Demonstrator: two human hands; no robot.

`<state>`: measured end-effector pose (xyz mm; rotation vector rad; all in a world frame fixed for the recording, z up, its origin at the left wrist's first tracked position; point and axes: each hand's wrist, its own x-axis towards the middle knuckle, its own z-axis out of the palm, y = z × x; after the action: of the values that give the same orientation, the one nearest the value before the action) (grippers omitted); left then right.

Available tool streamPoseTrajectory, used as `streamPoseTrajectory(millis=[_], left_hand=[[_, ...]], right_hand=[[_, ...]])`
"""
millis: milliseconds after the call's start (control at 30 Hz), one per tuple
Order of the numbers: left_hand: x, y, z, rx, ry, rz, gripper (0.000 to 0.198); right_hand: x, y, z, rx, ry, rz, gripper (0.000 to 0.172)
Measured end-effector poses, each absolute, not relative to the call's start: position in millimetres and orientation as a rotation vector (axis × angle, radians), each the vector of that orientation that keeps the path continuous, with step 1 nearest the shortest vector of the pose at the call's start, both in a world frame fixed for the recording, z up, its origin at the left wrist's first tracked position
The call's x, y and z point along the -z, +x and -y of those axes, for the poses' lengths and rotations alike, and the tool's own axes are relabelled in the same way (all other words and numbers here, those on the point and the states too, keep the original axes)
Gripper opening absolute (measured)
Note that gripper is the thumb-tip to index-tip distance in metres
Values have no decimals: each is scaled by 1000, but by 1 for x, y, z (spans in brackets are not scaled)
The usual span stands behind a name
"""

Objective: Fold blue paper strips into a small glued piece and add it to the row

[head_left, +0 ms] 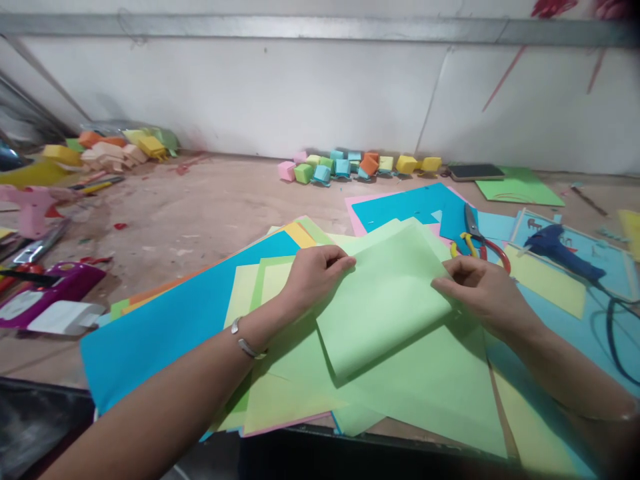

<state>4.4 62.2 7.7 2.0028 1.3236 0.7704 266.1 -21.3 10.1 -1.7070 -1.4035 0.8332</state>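
Observation:
A light green sheet of paper is bent over on itself, its curved edge toward me. My left hand pinches its left side between thumb and fingers. On the right edge, my right hand pinches the same paper. Beneath it lies a loose stack of coloured sheets, with a blue sheet sticking out to the left and pale green sheets under the folded one. Scissors with red and yellow handles rest just beyond my right hand.
Small folded paper cubes line the wall, and more paper pieces sit at back left. A dark blue glue gun with its cord lies right. A phone is behind. At left are a pink glue gun and purple power strip.

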Motion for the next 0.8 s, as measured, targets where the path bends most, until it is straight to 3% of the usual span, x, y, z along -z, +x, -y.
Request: streamPoseTrajectory(millis=[133, 200, 433, 800], left_hand=[[-9, 5, -62, -754, 2006, -1246, 22], [-9, 5, -61, -746, 2008, -1174, 23], [-9, 6, -52, -660, 2100, -1011, 27], [-5, 3, -61, -538, 2090, -1005, 26]], right_hand=[[-7, 266, 19, -984, -1574, 1250, 56], [-6, 267, 18, -1020, -1588, 1209, 61], [-10, 268, 20, -863, -1641, 1327, 31], [-9, 268, 21, -796, -1667, 1399, 30]])
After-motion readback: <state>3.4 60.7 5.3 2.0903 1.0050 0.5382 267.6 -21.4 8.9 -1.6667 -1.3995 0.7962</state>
